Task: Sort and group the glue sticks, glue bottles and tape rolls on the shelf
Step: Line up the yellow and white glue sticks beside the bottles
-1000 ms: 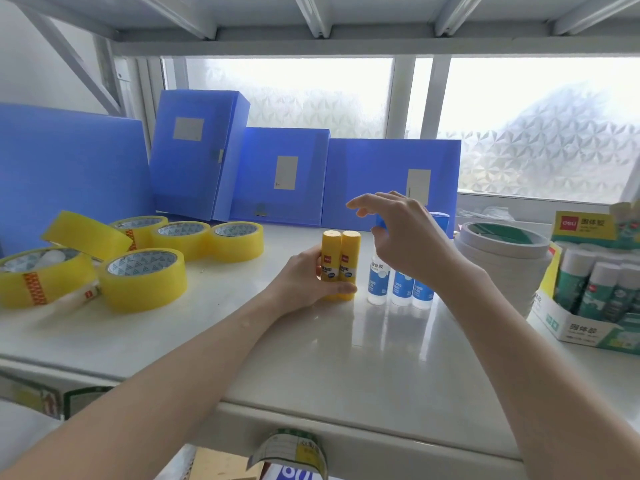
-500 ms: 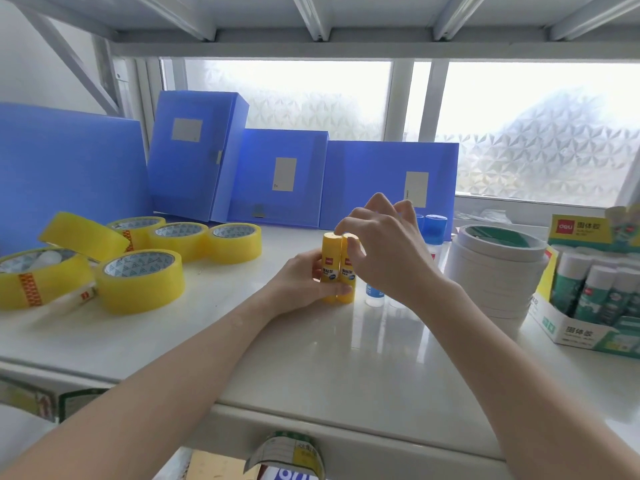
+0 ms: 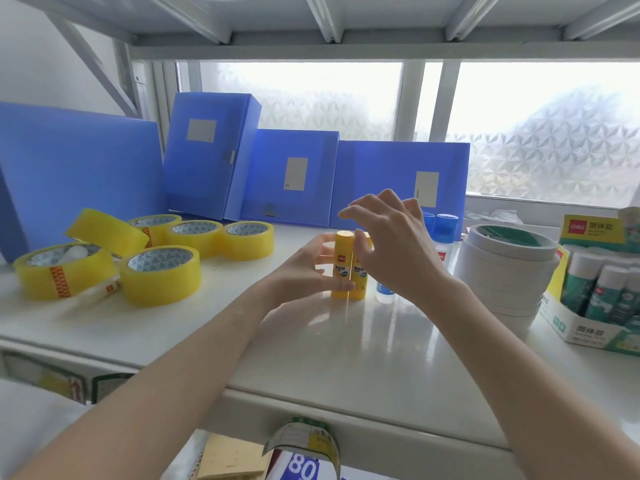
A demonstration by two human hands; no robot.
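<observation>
Half a second ago my right hand (image 3: 391, 247) was closed down over the tops of the two yellow glue sticks (image 3: 348, 268); now it has lifted off them and hangs just above and to their right, fingers spread and loosely bent, holding nothing. My left hand (image 3: 304, 271) has stayed where it was, thumb and fingers curled round the left stick of the pair, which stands upright and touching its twin at mid-shelf (image 3: 311, 344).

Just right of the pair, partly behind my right hand, stand the blue-capped glue bottles (image 3: 445, 230). Further right is a stack of white tape rolls (image 3: 502, 268), and beyond it, at the right edge, an open carton of green-and-white glue sticks (image 3: 602, 289).

On the left lie the yellow tape rolls (image 3: 162, 275), six that I can count, mostly flat, one tilted up against the others; a small stick lies between the two nearest rolls. Blue file boxes (image 3: 287, 174) line the far side in front of the frosted window.
</observation>
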